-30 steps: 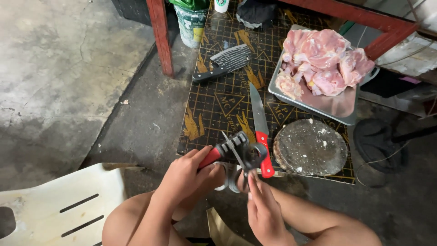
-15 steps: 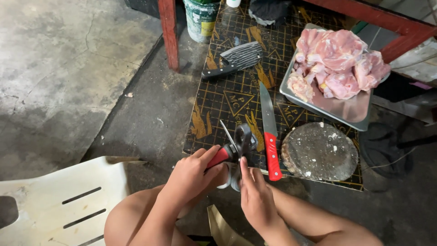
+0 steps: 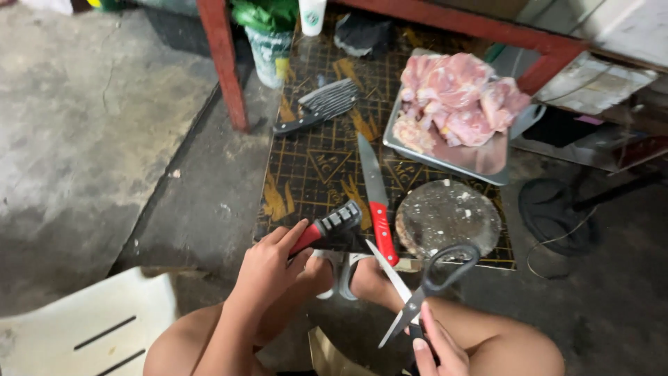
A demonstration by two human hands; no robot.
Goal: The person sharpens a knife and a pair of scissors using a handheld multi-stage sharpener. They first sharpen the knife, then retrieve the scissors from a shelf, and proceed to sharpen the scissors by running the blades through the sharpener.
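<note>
Bare grey concrete floor (image 3: 90,139) surrounds a dark patterned mat with yellow markings (image 3: 320,167), on which we find our work items. We sit low, knees bare, looking down.

Our left hand (image 3: 268,268) is closed around the red handle of a black-and-red handheld knife sharpener (image 3: 332,226), which we hold at the near edge of the mat, its black slotted head pointing toward a red-handled kitchen knife (image 3: 376,202). That knife lies flat on the mat, blade pointing away from us.

Our right hand (image 3: 438,351) grips one loop of a pair of black-handled scissors with steel blades (image 3: 424,289). The blades are spread apart and raised above our right knee, well apart from the sharpener.

Just right of the knife sits a round, scarred wooden chopping block (image 3: 449,219). Beyond it, a rectangular metal tray (image 3: 487,163) carries raw pink chicken pieces (image 3: 459,101). A black-handled cleaver with a ridged blade (image 3: 320,104) lies at the far side of the mat, near a red table leg (image 3: 226,63). A white plastic chair (image 3: 76,327) stands at our left.
</note>
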